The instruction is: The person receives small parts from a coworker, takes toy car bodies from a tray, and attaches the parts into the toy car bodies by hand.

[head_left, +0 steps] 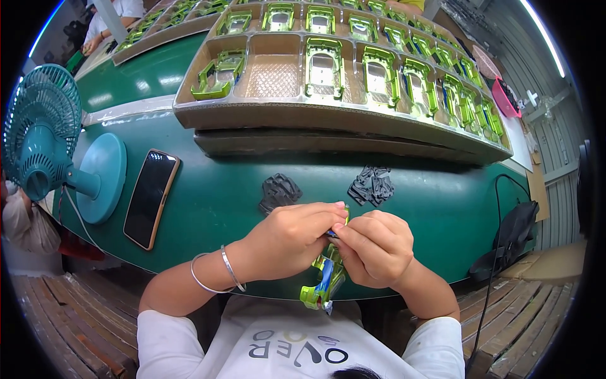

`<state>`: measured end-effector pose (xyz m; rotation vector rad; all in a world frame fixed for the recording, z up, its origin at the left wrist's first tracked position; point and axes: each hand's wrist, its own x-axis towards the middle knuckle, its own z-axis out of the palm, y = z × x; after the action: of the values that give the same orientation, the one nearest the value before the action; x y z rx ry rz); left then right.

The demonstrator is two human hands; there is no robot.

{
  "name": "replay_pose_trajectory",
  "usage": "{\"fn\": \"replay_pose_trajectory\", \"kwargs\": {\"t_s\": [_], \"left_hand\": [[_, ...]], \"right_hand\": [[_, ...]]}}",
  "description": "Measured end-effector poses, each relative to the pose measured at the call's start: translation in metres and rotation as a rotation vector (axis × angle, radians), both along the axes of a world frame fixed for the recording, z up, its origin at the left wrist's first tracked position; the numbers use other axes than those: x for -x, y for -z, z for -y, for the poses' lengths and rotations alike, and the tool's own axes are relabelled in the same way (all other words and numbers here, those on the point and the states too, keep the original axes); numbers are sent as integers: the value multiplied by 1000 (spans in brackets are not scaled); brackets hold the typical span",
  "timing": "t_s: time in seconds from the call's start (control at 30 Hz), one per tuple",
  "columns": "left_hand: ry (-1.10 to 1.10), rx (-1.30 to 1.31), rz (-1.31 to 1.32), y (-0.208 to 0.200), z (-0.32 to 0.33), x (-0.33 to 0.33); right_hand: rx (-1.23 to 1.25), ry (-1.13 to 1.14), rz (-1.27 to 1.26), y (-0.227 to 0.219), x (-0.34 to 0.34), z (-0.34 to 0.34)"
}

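Close to my body, over the table's near edge, a glossy lime-green plastic frame [322,281] with a blue strip is held between my two hands. My left hand [297,230] has its fingers closed on the frame's upper part. Thumb and fingers of my right hand [377,246] pinch the same spot, where a small dark piece shows between the fingertips; its kind is hidden. Just beyond my hands lie two heaps of small black plastic parts, a left heap [279,192] and a right heap [371,185].
A cardboard-sided tray [341,110] with compartments of similar green frames spans the table's far side. Left stand a teal fan [44,132] and a phone [150,199]. A black cable [497,234] and black bag [508,243] are at right. Another person [104,28] sits far left.
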<state>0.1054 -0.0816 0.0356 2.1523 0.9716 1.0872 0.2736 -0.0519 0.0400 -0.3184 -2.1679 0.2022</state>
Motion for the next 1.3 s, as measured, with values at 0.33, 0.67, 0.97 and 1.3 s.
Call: {"fn": "replay_pose_trajectory", "kwargs": {"t_s": [0.33, 0.67, 0.97, 1.3], "left_hand": [[-177, -258, 210, 2, -8, 3], [-279, -351, -187, 4, -10, 5], [-227, -184, 21, 0, -10, 8], [-115, -365, -169, -8, -2, 7]], "right_hand": [[1662, -347, -456, 1, -6, -19], [1763, -368, -656, 2, -13, -19], [1993, -701, -750, 20, -11, -27], [831, -39, -164, 4, -9, -20]]}}
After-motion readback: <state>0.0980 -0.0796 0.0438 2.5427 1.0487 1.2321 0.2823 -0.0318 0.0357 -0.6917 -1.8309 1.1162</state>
